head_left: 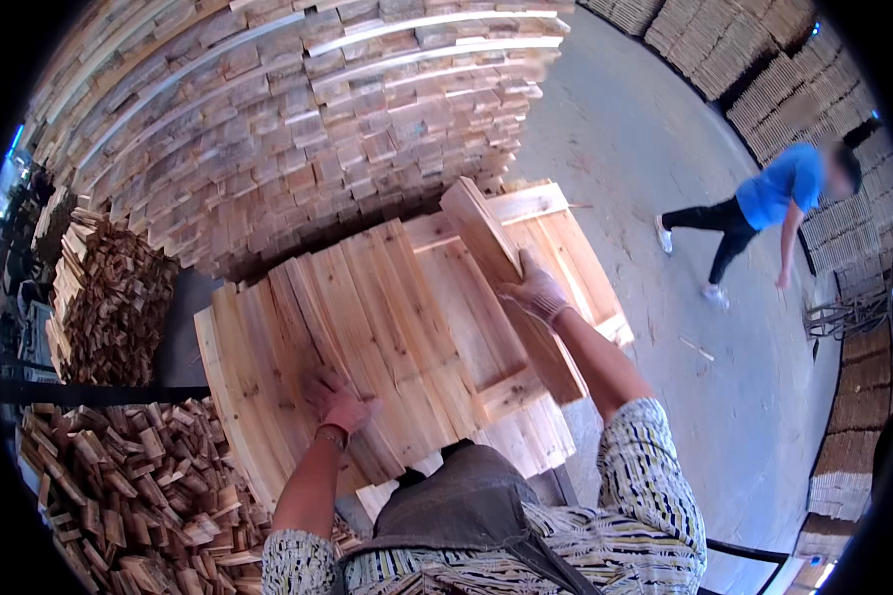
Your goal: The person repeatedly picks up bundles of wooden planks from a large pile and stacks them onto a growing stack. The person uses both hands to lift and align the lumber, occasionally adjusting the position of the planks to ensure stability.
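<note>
A stack of pale wooden boards (362, 307) stands in front of me, its top layer laid side by side. My left hand (335, 399), in what looks like a thin glove, rests on the left part of this layer with its fingers spread. Towards the right, my right hand (538, 290), gloved in white, grips a loose plank (478, 230) that is tilted up on its edge. Beneath that plank, the layer below shows, with a crosswise board (528, 204) at its far end.
A tall wall of stacked wood (318, 129) rises behind the boards. Heaps of short offcuts (139, 496) lie to the left. At the right, a person in a blue shirt (779, 188) walks on the grey floor (625, 169), near more stacked bundles (848, 397).
</note>
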The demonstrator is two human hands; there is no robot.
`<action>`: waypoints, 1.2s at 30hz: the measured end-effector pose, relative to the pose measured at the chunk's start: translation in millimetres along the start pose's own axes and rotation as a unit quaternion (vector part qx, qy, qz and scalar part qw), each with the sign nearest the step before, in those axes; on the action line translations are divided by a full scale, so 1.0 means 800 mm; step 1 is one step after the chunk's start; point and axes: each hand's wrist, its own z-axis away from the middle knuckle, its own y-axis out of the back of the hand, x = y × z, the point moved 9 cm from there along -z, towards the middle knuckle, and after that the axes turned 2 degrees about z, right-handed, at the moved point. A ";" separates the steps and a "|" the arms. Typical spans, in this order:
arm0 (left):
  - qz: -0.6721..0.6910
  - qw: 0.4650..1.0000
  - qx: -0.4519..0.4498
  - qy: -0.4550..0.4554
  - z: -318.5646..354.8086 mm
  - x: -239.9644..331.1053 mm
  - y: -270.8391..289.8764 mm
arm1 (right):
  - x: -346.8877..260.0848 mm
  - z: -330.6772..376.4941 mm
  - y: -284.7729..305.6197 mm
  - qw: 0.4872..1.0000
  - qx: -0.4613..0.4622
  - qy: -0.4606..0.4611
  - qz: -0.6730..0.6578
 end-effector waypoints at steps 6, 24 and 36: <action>-0.056 0.997 -0.035 0.050 0.011 0.002 -0.004 | -0.026 0.017 -0.132 0.857 -0.171 -0.077 -0.481; -0.085 0.996 -0.016 0.023 0.002 -0.010 -0.017 | -0.048 0.016 -0.027 0.995 -0.023 -0.062 0.074; -0.098 0.993 -0.029 0.053 -0.009 -0.011 -0.018 | 0.021 -0.010 -0.001 0.994 -0.007 -0.085 0.068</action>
